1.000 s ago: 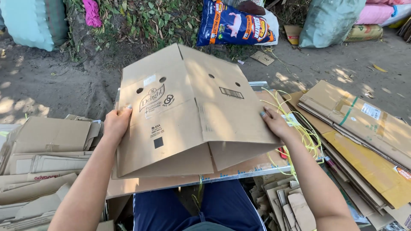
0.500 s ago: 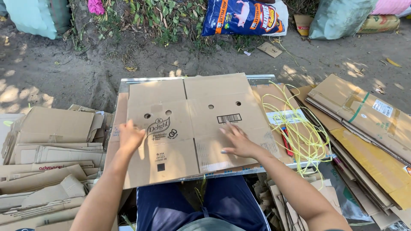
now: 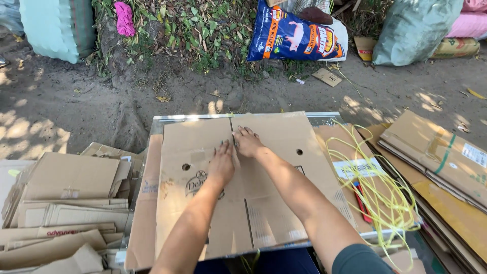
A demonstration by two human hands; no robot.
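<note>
Brown flat cardboard box [image 3: 253, 187] lies spread on a metal table [image 3: 203, 117], on top of more cardboard. Both hands press down on its middle, side by side. Left hand [image 3: 222, 163] is flat and open. Right hand [image 3: 247, 142] is flat and open too. Yellow string [image 3: 375, 187] lies just beside the box.

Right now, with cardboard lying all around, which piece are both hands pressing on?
The flattened box with round holes, lying on the table in the middle. The left hand and right hand rest on it; the side stacks lie untouched.

An outdoor scrap-sorting yard: bare dirt ground [image 3: 76, 111], flattened cardboard stacks [image 3: 61, 203], stuffed sacks [image 3: 416, 25].
</note>
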